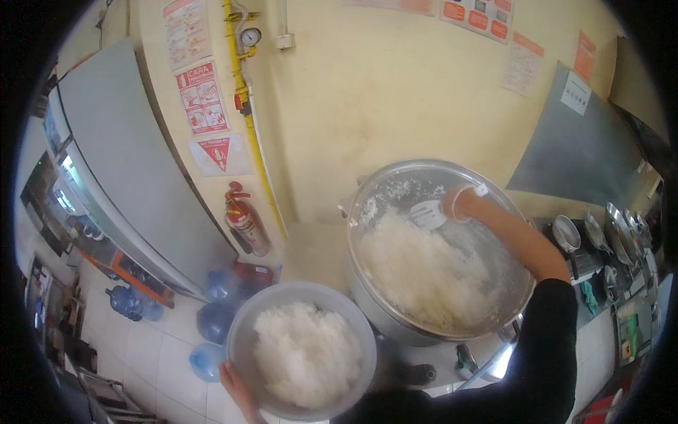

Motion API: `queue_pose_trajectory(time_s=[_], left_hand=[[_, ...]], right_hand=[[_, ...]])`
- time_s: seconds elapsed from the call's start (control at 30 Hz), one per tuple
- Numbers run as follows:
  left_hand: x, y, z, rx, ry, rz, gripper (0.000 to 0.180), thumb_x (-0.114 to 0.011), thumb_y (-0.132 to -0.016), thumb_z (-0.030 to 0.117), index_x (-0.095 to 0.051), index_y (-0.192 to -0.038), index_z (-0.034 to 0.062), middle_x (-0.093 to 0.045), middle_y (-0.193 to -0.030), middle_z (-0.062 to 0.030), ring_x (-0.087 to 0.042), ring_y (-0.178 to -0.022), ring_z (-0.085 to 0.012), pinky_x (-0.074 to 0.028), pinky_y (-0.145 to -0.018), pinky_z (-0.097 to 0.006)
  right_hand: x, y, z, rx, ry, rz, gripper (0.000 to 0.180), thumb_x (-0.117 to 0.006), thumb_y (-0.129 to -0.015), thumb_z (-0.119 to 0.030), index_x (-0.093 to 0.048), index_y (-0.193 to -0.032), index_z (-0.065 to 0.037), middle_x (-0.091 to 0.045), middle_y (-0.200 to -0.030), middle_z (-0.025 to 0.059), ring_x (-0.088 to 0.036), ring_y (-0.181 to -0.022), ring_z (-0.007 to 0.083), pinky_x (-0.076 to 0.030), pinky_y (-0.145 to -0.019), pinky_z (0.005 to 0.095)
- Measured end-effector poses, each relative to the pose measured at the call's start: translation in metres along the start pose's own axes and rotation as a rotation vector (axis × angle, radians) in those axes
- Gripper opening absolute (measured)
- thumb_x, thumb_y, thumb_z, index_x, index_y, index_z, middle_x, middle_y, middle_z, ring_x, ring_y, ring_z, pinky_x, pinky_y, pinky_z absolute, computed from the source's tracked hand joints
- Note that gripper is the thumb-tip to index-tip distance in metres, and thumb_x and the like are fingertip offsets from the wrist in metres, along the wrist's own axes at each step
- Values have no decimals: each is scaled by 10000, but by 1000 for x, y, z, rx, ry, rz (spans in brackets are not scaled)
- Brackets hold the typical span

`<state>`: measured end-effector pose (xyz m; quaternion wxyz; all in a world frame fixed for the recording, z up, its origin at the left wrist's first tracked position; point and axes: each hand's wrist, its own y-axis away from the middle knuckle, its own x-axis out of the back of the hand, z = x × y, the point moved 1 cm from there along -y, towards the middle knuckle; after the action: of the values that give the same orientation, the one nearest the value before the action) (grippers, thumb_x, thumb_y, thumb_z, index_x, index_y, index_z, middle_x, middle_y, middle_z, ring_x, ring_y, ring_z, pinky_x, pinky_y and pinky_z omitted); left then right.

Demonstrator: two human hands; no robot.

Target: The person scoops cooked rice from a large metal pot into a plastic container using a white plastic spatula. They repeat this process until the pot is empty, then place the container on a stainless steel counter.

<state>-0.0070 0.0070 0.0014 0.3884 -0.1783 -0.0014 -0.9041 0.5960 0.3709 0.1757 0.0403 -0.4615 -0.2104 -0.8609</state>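
Note:
My right hand (462, 203) reaches down into a large metal pot (369, 305) and grips a pale slotted turner (428, 214). The turner's flat head lies against the upper edge of a big heap of cooked white rice (424, 272). Rice grains cling to the pot's inner wall. At the lower left, my left hand (239, 392) holds a grey bowl (243, 345) by its side, with the fingers on the outer wall near the rim. A mound of cooked rice (307, 353) fills much of the bowl, which sits just left of the pot.
A fire extinguisher (246, 220) and a yellow gas pipe (254, 141) are on the wall ahead. Blue water jugs (215, 321) stand on the floor beside the bowl. A tall grey cabinet (134, 155) rises at left; pans (566, 233) lie at right.

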Motion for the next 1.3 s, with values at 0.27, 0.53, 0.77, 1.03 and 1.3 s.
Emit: queue_pose_trajectory(time_s=[0.27, 0.53, 0.77, 1.03, 1.3], left_hand=[[-8, 3, 35, 36, -41, -17, 379, -405, -1032, 349, -502, -895, 9, -485, -801, -30, -425, -783, -133, -388, -725, -292], [-12, -2, 43, 64, -16, -12, 353, -402, -1038, 328, -507, -901, 20, -479, -809, -23, -427, -780, -120, -383, -721, -276], [-10, -3, 34, 34, -36, -55, 342, -397, -1039, 317, -490, -892, 23, -469, -822, -20, -416, -784, -117, -379, -717, -277], [-10, -1, 40, 28, -7, -62, 373, -411, -1030, 364, -497, -896, 26, -471, -825, -22, -419, -791, -129, -382, -726, -281], [-6, 0, 34, 52, 65, -66, 340, -395, -1027, 280, -476, -886, -18, -454, -810, -76, -423, -791, -189, -386, -768, -313]], right_hand=[[11, -58, -18, 244, -180, 44, 346, -517, -863, -293, -694, -892, 3, -681, -896, 236, -664, -845, 393, -514, -715, 502], [-13, -82, -63, 646, -195, 165, 394, -441, -924, -362, -657, -834, -45, -655, -920, 196, -629, -880, 358, -483, -782, 478], [68, -27, -74, 431, -169, -223, 451, -405, -934, -346, -666, -1012, 13, -649, -1027, 263, -647, -904, 382, -510, -789, 500], [71, -1, -69, 753, -154, 40, 329, -470, -935, -292, -619, -887, -2, -629, -890, 200, -620, -830, 381, -500, -721, 508], [61, 73, -44, 627, -276, -47, 245, -635, -849, -162, -537, -998, 5, -555, -1082, 221, -557, -1004, 363, -459, -856, 504]])
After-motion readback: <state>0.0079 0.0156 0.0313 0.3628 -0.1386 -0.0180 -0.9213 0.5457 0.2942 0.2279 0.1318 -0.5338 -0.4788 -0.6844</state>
